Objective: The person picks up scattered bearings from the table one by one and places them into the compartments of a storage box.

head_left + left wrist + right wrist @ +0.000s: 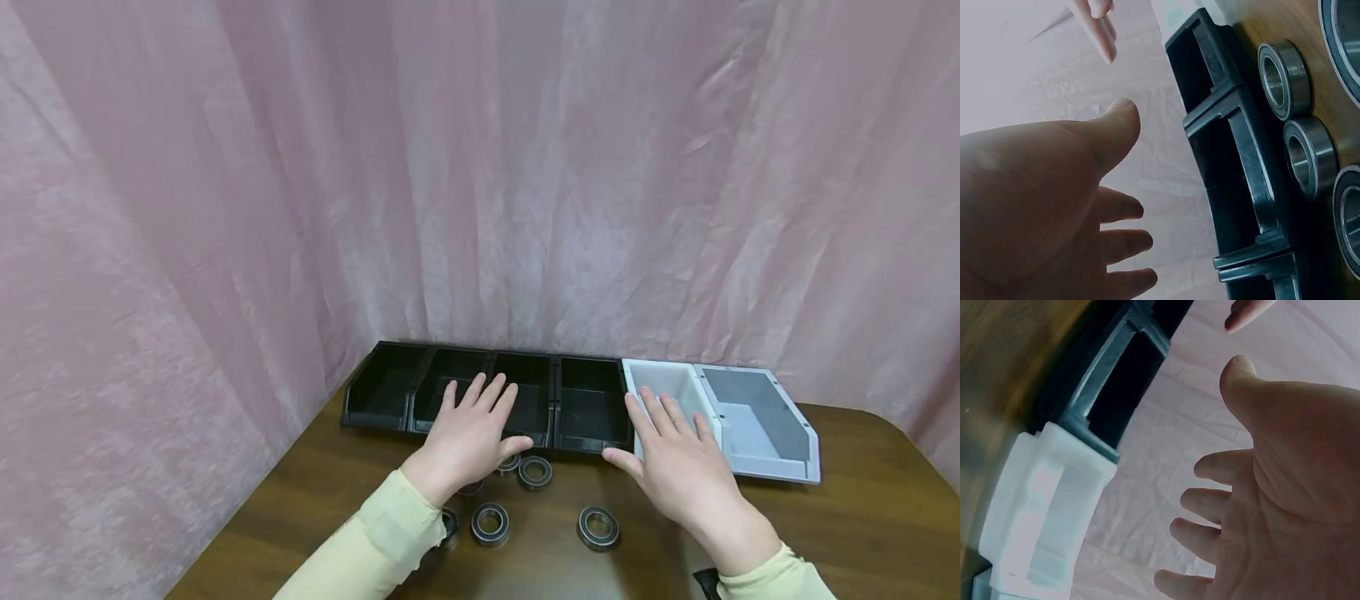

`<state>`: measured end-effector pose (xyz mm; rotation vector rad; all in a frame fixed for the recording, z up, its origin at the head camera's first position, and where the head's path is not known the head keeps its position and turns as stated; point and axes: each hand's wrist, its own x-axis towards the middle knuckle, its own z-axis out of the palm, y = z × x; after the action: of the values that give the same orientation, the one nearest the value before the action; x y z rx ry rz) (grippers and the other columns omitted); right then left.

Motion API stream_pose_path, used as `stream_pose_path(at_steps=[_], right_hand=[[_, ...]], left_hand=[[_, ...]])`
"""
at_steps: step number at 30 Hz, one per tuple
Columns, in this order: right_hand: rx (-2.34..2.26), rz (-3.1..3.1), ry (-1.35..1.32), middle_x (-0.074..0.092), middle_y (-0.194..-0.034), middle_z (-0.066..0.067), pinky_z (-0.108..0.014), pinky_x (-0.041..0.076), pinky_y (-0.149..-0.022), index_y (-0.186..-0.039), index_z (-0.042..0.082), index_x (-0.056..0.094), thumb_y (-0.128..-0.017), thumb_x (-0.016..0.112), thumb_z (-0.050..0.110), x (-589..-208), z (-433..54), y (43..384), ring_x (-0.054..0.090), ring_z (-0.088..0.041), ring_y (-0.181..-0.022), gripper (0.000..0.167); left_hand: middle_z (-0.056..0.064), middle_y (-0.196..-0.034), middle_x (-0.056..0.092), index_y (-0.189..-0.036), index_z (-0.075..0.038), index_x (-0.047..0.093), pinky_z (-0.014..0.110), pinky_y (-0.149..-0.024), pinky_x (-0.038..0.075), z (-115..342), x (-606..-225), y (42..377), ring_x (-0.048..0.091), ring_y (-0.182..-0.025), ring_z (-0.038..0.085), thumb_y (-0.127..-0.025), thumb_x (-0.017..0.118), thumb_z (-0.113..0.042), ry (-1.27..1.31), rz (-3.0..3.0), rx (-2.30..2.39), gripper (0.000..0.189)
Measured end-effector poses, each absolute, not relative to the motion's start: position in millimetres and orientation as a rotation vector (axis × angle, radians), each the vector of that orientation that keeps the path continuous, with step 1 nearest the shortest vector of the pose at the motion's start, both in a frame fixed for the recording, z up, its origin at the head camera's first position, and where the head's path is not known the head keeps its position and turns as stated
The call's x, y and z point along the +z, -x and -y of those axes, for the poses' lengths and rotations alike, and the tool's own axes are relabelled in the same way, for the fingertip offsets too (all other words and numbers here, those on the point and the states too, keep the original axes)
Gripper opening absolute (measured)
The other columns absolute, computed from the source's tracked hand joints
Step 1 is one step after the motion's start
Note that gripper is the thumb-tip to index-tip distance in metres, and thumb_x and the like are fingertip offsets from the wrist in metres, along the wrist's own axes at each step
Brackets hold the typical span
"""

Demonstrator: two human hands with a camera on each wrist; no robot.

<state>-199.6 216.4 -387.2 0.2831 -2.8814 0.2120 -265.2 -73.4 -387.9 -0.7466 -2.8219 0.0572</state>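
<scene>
One left hand (467, 440) and one right hand (681, 467) are held spread wide, near black bins (591, 417) and pale bins (753, 429) respectively; metal rings (490, 542) are laid on the table (862, 517) before the black bins.

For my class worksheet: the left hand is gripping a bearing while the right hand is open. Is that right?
Not quite: the left hand is open and holds nothing, as the left wrist view shows. The right hand is indeed open.
</scene>
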Motion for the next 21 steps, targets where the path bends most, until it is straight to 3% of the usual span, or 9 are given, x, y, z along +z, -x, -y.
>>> stream_pose_path(at_steps=[11,21], right_hand=[[0.186,2.852,-0.288,0.038,-0.171,-0.030,-0.080,0.028,-0.121,-0.165,-0.002,0.046,-0.105,0.069,0.057,-405,-233,208,0.038,-0.053,-0.156,0.087],[0.205,2.902,-0.286,0.043,-0.167,-0.033,-0.081,0.029,-0.119,-0.164,-0.003,0.045,-0.106,0.067,0.055,-420,-242,214,0.042,-0.056,-0.151,0.085]], left_hand=[[0.012,-0.174,0.043,-0.169,-0.012,0.047,0.066,-0.124,0.038,80,-397,272,0.041,-0.159,0.039,-0.106,0.060,-0.066,0.733,2.837,0.004,0.083],[0.016,-0.171,0.046,-0.166,-0.009,0.051,0.066,-0.123,0.040,86,-402,282,0.045,-0.156,0.042,-0.106,0.064,-0.063,0.712,2.846,-0.045,0.081]])
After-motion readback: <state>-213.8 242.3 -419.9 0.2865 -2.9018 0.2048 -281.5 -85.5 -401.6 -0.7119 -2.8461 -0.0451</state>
